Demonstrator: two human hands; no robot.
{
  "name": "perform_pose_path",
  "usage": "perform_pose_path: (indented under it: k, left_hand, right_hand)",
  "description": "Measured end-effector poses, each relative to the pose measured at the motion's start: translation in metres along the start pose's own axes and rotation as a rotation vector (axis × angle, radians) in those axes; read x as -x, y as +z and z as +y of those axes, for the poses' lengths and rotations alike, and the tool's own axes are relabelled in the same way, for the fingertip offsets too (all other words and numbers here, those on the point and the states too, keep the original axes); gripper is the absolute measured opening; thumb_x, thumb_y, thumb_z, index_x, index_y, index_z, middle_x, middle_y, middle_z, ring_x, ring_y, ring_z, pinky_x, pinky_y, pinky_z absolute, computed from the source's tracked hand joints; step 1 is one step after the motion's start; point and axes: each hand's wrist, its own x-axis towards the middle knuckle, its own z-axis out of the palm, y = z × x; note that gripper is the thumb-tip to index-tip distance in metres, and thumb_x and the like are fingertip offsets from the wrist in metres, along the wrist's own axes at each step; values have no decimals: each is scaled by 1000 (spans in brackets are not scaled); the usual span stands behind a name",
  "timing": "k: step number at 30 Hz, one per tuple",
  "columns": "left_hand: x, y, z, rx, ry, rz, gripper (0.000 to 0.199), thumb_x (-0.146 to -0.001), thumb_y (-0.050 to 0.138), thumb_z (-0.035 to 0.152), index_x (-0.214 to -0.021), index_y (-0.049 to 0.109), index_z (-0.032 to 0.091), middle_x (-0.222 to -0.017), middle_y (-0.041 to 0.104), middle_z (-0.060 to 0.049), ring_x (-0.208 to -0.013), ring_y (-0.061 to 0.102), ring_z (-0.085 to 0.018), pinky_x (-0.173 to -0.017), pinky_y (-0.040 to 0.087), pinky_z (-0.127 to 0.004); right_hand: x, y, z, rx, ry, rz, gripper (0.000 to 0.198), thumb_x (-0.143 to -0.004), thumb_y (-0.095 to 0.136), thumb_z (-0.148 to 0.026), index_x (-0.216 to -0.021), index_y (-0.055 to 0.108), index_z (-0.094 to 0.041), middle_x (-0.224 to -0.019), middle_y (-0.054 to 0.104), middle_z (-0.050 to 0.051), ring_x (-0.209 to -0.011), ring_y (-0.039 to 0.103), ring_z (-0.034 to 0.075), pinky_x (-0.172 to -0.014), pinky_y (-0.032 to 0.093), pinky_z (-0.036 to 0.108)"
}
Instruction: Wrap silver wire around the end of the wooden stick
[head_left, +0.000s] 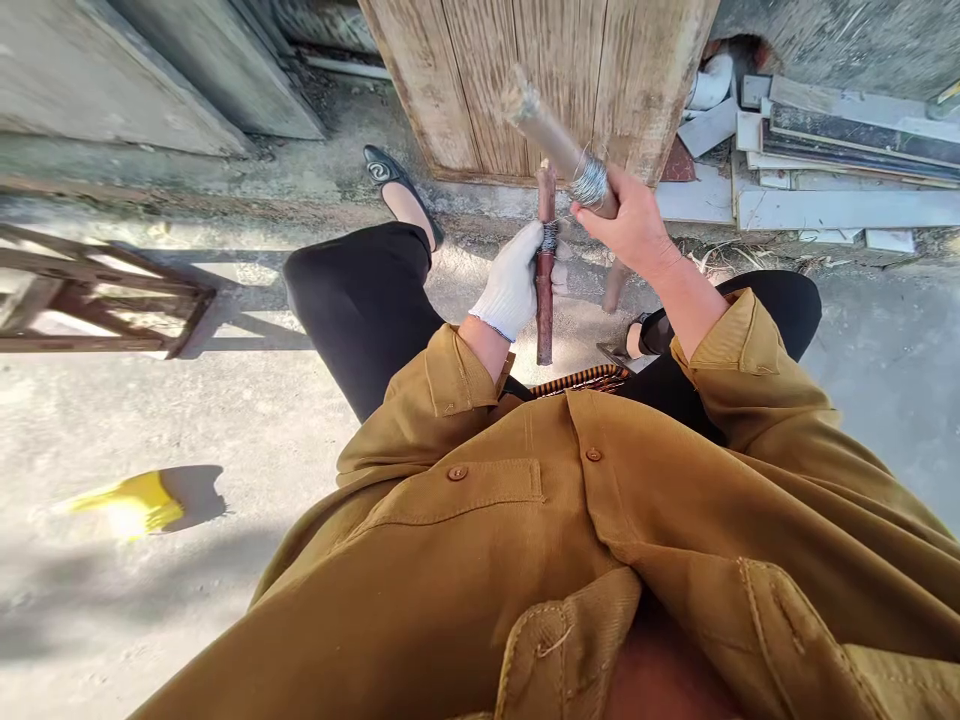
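My left hand, in a white knit glove, is closed around a reddish-brown wooden stick held nearly upright in the picture. Thin wire is wound about the stick's middle, just at my fingers. My bare right hand grips the lower end of a thicker, paler stick, which slants up to the left and is blurred at its far end. A coil of silvery wire wraps this stick beside my thumb. Below my right hand shows a short brown stick end; whether it belongs to another piece I cannot tell.
A wooden plank panel stands ahead. Stacked boards and tile strips lie at the right. On the left are a wooden frame and a yellow object on the concrete. A striped woven edge shows between my legs.
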Motion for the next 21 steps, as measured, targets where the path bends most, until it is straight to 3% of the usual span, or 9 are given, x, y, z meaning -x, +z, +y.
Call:
perform_pose_path:
  k: [7,14,21]
  left_hand:
    - [8,7,12,50,-66,31,27,-103,69,52,-93,68,27,-67,62,2,-56,62,-15,-56,51,-31]
    - [21,20,27,109,-150,50,29,-103,66,47,-83,60,27,-60,56,3,-52,57,-14,-51,48,-29]
    - [30,27,33,81,-156,38,33,-105,69,47,-84,57,25,-61,52,4,-51,55,-11,-48,42,-25]
  right_hand:
    - [8,23,-10,151,-20,-77,25,-98,74,-36,-114,61,-22,-101,74,7,-108,74,31,-103,59,45]
    - [10,32,-4,238,17,-35,25,-94,76,-26,-113,60,-23,-107,76,9,-108,75,32,-102,60,46]
    - [10,34,2,255,-37,-10,29,-94,75,-25,-120,62,-23,-110,78,8,-107,77,33,-101,62,49]
